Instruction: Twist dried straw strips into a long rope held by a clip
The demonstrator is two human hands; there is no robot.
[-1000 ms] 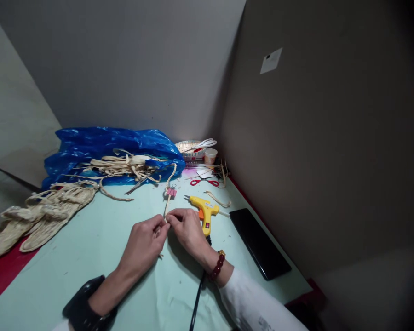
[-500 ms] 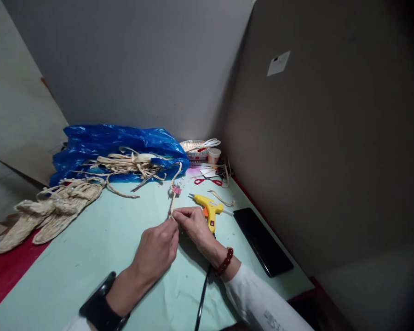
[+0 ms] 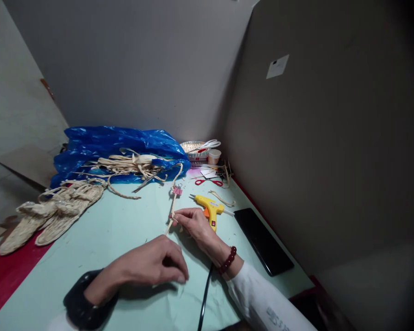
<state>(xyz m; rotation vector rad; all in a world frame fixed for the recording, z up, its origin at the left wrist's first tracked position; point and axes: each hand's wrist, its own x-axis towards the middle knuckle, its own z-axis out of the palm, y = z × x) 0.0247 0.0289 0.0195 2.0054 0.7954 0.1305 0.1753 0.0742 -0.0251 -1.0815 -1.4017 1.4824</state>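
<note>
A pale straw braid [image 3: 173, 205] runs toward me from a pink binder clip [image 3: 177, 191] on the table. My right hand [image 3: 196, 225], a dark red bead bracelet at its wrist, pinches the braid near its lower end. One loose strand [image 3: 169, 228] slants from there toward my left hand [image 3: 155, 262]. My left hand is lower and nearer to me, its fingers curled together; what they hold, if anything, is hidden. Just beyond my right hand lies a yellow glue gun [image 3: 210, 209] with an orange trigger.
Straw strips [image 3: 134, 163] lie on a blue plastic bag [image 3: 86, 145] at the back. Woven sandals [image 3: 65, 211] lie at left. Red-handled scissors [image 3: 209, 183], a small basket [image 3: 189, 146] and a cup [image 3: 214, 156] are behind. A black phone-like slab [image 3: 262, 241] and a black cord [image 3: 204, 299] lie nearer.
My left hand has left the pinch point beside my right hand and moved down toward me, turning palm-down. My right hand still pinches the braid in about the same place.
</note>
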